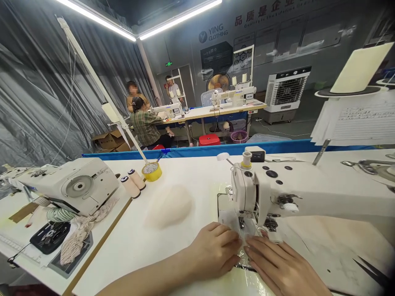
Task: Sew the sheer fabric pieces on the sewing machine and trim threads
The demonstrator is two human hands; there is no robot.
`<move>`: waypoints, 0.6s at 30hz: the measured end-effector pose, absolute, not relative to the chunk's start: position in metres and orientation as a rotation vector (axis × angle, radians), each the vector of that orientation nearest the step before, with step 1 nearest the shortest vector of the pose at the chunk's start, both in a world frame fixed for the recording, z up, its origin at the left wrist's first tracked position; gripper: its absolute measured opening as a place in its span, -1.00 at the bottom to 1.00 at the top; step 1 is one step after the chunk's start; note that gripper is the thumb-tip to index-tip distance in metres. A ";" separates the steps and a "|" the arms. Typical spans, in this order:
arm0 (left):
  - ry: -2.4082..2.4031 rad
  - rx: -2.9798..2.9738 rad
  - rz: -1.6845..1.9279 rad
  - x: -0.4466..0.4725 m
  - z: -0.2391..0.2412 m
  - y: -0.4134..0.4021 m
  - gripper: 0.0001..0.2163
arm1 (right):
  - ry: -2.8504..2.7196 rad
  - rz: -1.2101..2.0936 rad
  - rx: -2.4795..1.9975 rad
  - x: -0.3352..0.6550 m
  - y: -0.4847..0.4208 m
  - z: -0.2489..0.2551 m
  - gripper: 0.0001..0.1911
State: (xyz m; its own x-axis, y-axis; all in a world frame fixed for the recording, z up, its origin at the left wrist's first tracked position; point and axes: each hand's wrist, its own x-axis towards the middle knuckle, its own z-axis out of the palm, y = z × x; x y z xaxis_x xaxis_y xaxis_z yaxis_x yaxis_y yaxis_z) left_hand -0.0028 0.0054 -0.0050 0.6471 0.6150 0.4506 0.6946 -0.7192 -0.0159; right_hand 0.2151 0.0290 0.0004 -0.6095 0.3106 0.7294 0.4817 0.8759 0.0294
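Note:
At the needle area of a white sewing machine (247,189), my two hands are close together. My left hand (217,248) has its fingers curled in beside the presser foot (242,223); what they pinch, if anything, is hidden. My right hand (277,263) lies flat with fingers stretched out, just right of the needle. Some pale, sheer material (249,230) seems to lie under the foot, too unclear to name. A beige domed pad (169,205), like a bra cup, rests on the white table left of the machine.
Two thread spools (132,183) and a yellow tape roll (152,171) stand at the left. Beyond the table seam is another sewing machine (83,187). Beige fabric (342,238) and black scissors (375,271) lie right. People sit and stand near machines at the back.

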 end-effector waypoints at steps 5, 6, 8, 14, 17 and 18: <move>-1.022 -2.668 -0.624 -0.004 -0.007 0.006 -0.74 | -2.326 -0.323 -0.507 0.220 0.035 0.009 -0.54; -1.007 -2.674 -0.626 -0.004 -0.007 0.005 -0.73 | -2.331 -0.308 -0.511 0.220 0.035 0.009 -0.55; -0.982 -2.684 -0.646 -0.004 -0.006 0.005 -0.73 | -2.347 -0.267 -0.528 0.221 0.035 0.009 -0.56; -1.007 -2.689 -0.671 -0.004 -0.003 0.005 -0.68 | -2.372 -0.200 -0.583 0.223 0.033 0.003 -0.55; -0.999 -2.684 -0.683 -0.003 -0.002 0.006 -0.71 | -2.388 -0.225 -0.589 0.224 0.035 0.001 -0.55; -0.990 -2.677 -0.690 -0.003 -0.001 0.006 -0.72 | -2.399 -0.231 -0.587 0.225 0.036 0.001 -0.55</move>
